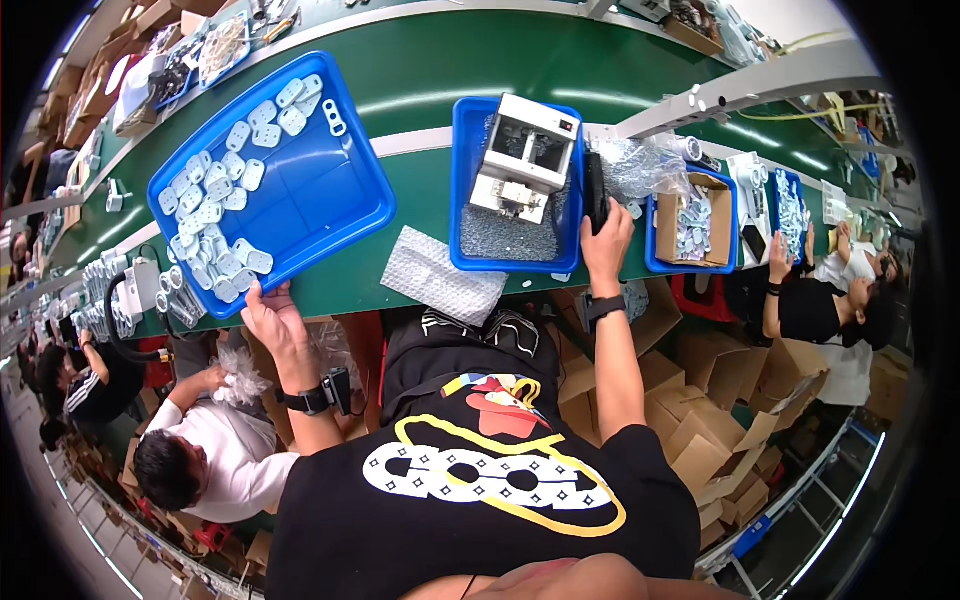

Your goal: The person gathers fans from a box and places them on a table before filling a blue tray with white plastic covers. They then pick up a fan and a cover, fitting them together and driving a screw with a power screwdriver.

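Note:
On the left, my left hand (276, 318) grips the near rim of a large blue tray (320, 200), whose near corner juts over the table edge. Pale blue-grey plastic pieces (212, 205), rounded with holes, lie heaped along its left side. Before me, a smaller blue tray (464, 150) holds grey bubble wrap and a white boxy machine (528, 140) with a metal mechanism at its near end. My right hand (606, 245) is closed around the near end of a long black object (594, 190) beside this tray; its kind is unclear.
Bubble wrap (440, 275) hangs over the near table edge. To the right, a blue tray (728, 225) holds a cardboard box (668, 235) of small parts. A grey metal bar (740, 92) crosses above the green table (420, 80). Co-workers sit left and right; cartons (700, 430) stand below.

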Action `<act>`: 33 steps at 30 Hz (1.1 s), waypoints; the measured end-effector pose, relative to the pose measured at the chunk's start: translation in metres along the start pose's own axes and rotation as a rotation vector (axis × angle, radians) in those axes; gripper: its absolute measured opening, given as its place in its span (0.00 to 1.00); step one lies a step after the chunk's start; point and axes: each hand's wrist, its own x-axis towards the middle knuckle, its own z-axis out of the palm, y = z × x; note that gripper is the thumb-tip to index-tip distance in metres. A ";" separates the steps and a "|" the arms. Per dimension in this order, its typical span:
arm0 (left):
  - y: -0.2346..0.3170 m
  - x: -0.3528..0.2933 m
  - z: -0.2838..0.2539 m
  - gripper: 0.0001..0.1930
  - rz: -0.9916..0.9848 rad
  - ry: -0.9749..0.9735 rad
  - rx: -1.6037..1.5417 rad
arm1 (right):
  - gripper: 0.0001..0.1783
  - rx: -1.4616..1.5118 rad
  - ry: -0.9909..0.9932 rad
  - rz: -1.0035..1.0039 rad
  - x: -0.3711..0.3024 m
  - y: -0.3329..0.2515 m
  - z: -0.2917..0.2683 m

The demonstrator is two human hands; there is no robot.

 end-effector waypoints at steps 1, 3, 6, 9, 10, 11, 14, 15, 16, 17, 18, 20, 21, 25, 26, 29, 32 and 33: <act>0.000 -0.005 -0.008 0.15 0.005 0.013 -0.001 | 0.22 0.008 0.085 -0.034 -0.010 -0.025 -0.009; -0.003 -0.006 -0.016 0.15 -0.003 0.013 -0.016 | 0.19 0.156 0.044 -0.083 -0.043 -0.065 -0.023; 0.004 -0.004 -0.017 0.14 -0.005 0.013 -0.011 | 0.17 0.440 -0.465 -0.418 -0.086 -0.117 -0.021; 0.004 -0.001 -0.023 0.14 -0.022 0.004 -0.015 | 0.18 0.411 -0.632 -0.848 -0.112 -0.133 0.022; 0.007 0.000 -0.028 0.14 -0.017 0.006 -0.014 | 0.19 0.377 -0.628 -0.947 -0.118 -0.140 0.036; 0.007 0.002 -0.031 0.14 -0.018 0.000 -0.018 | 0.21 0.332 -0.617 -1.040 -0.122 -0.149 0.047; 0.008 0.006 -0.035 0.16 -0.018 0.062 0.003 | 0.23 0.301 -0.624 -0.996 -0.132 -0.176 0.071; 0.007 0.007 -0.036 0.17 -0.020 0.090 0.012 | 0.25 0.282 -0.625 -0.973 -0.135 -0.183 0.077; 0.008 0.008 -0.035 0.17 -0.022 0.087 0.014 | 0.25 0.282 -0.625 -0.969 -0.136 -0.192 0.081; 0.009 0.009 -0.034 0.16 -0.021 0.079 0.024 | 0.26 0.257 -0.625 -0.884 -0.137 -0.200 0.084; 0.008 0.010 -0.032 0.15 -0.022 0.068 0.033 | 0.27 0.230 -0.624 -0.797 -0.136 -0.206 0.086; 0.009 0.014 -0.029 0.14 -0.024 0.056 0.053 | 0.28 0.211 -0.624 -0.703 -0.134 -0.215 0.088; 0.008 0.016 -0.025 0.14 -0.024 0.029 0.053 | 0.28 0.177 -0.614 -0.648 -0.130 -0.216 0.089; 0.019 0.004 -0.038 0.14 -0.020 0.012 0.013 | 0.29 0.232 -0.641 -0.586 -0.108 -0.227 0.063; 0.016 -0.010 -0.065 0.16 0.001 0.047 -0.008 | 0.30 0.380 -0.691 -0.629 -0.111 -0.225 0.067; -0.030 -0.080 -0.148 0.14 0.143 0.315 -0.040 | 0.33 0.795 -0.983 -0.655 -0.124 -0.213 0.105; -0.108 -0.139 -0.186 0.13 0.304 0.578 -0.043 | 0.38 1.254 -1.409 -0.434 -0.102 -0.208 0.164; -0.098 -0.142 -0.209 0.14 0.321 0.564 0.017 | 0.40 1.430 -1.410 -0.336 -0.112 -0.224 0.170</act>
